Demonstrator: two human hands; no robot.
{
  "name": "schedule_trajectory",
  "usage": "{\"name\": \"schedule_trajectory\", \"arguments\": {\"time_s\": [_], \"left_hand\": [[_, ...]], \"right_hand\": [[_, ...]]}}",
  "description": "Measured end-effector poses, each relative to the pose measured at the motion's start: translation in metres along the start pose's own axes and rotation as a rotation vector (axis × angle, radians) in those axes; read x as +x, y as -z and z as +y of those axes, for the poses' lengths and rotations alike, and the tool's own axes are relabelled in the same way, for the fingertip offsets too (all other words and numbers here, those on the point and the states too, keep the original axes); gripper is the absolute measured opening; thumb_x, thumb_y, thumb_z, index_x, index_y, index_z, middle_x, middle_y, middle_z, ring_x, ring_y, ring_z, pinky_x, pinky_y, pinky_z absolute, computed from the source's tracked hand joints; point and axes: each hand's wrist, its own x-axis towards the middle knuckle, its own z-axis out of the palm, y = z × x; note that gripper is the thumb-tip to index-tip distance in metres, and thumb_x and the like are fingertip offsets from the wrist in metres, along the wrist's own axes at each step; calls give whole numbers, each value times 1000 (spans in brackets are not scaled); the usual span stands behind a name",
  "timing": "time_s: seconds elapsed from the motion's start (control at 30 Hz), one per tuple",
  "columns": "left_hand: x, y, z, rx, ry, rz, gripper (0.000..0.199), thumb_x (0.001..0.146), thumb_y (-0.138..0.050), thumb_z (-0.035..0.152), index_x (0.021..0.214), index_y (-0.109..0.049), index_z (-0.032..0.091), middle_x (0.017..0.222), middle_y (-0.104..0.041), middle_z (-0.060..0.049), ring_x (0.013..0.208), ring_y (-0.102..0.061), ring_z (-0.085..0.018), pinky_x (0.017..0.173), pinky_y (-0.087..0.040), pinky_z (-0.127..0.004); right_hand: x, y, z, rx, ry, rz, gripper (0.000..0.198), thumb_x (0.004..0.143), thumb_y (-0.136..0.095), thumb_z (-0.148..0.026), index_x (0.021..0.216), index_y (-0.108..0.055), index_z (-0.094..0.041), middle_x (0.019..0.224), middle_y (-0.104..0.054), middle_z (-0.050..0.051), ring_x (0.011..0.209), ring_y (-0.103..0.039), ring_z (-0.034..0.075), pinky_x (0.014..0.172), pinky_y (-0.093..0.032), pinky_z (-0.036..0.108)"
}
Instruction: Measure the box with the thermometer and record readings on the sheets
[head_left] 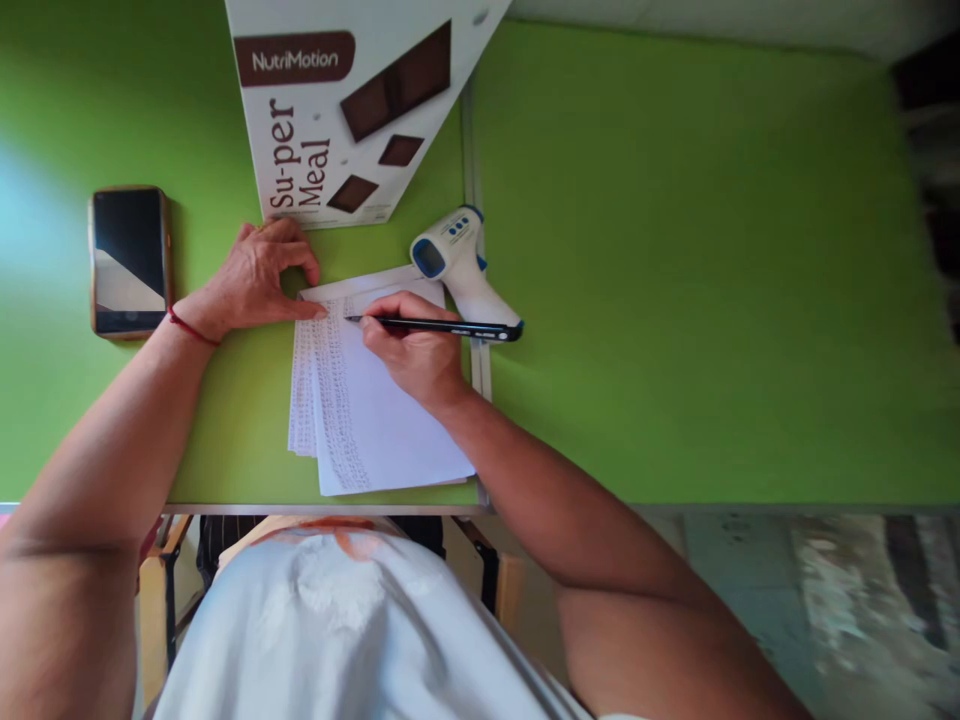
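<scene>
A black pen (450, 326) lies in the closed fingers of my right hand (416, 355), its tip over the upper part of a white sheet of paper (405, 430). Rows of small handwriting run down the left side of that sheet. More written sheets (302, 400) stick out from under it on the left. My left hand (266, 270) rests with thumb and fingers apart at the paper's upper left corner, the thumb on the sheet. Its fingers are by the lower edge of a white NutriMotion box (300, 130).
A white and blue infrared thermometer (465, 260) lies at the paper's upper right. Left of my left hand is a smartphone (130, 260) in a brown case. The green table (697, 270) has a seam right of the paper, and its front edge is before my body.
</scene>
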Motion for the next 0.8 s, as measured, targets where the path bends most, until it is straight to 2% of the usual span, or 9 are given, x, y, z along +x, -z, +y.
{"name": "schedule_trajectory", "arguments": {"time_s": [0.17,0.3,0.57,0.8], "left_hand": [[-1,-2,-3,-29,-25,32,39,82,-84,58,94,-72,23,111,-66,-8,114,-60,-33,108,-40,-51],[-1,-3,-4,-62,-29,38,38,79,-85,56,95,-74,23,112,-65,-10,116,-61,-37,110,-39,-55],[0,-1,-2,-60,-21,25,33,78,-87,49,92,-74,22,111,-65,-10,114,-61,-35,109,-40,-53],[0,-1,-2,-23,-28,31,33,78,-89,46,90,-73,20,112,-66,-10,111,-62,-33,107,-42,-53]], "right_hand": [[-1,0,0,-27,-50,5,15,92,-68,-37,83,-68,-25,75,-72,-1,66,-64,16,67,-58,32],[-2,0,0,-18,-21,24,13,92,-67,-34,83,-67,-25,74,-71,-1,67,-64,16,69,-59,32],[-1,1,0,-50,-54,0,15,92,-66,-36,82,-67,-25,74,-70,-1,67,-64,16,68,-58,32],[-1,-1,-2,-13,-33,39,9,86,-66,-28,78,-67,-25,71,-70,-2,63,-63,15,67,-58,31]]}}
